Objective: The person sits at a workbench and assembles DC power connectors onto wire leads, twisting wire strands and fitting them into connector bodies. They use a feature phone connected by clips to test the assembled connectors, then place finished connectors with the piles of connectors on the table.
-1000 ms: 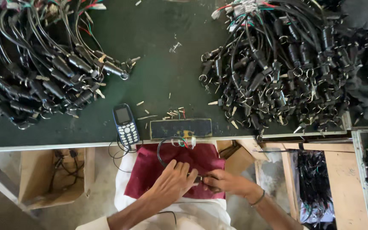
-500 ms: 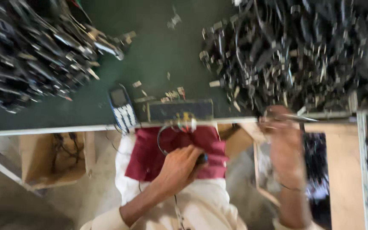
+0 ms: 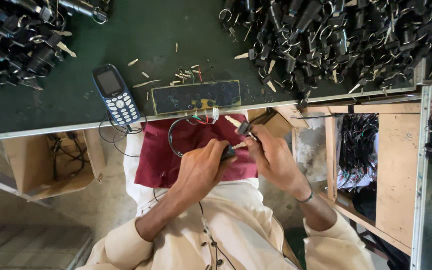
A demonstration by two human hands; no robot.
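Connector: a small black connector with a pale key-like tip [image 3: 242,127] is held above the maroon cloth [image 3: 176,155], just below the table edge, between the two hands.
Right hand: the right hand [image 3: 275,159] is closed around the connector, which is pinched at the fingertips; its upper end sticks out past the fingers toward the table.
Left hand: the left hand [image 3: 202,167] is curled shut over a small dark part [image 3: 228,151], only the end of which is seen; what the part is cannot be told.
Relation: the two hands are nearly touching, the dark part lying just beside the right hand's fingers.
Wire: a black wire loop [image 3: 172,135] is laid over the cloth and is led up to the board.
Board: a dark rectangular board with a yellow edge [image 3: 196,96] is set on the green table [image 3: 141,35], near its front rim; coloured wires hang from it.
Phone: a blue keypad phone [image 3: 115,94] is lying left of the board.
Piles: heaps of black cable parts with rings are seen on the left [image 3: 16,40] and on the right [image 3: 336,40].
Box: a cardboard box [image 3: 51,160] is placed under the table on the left.
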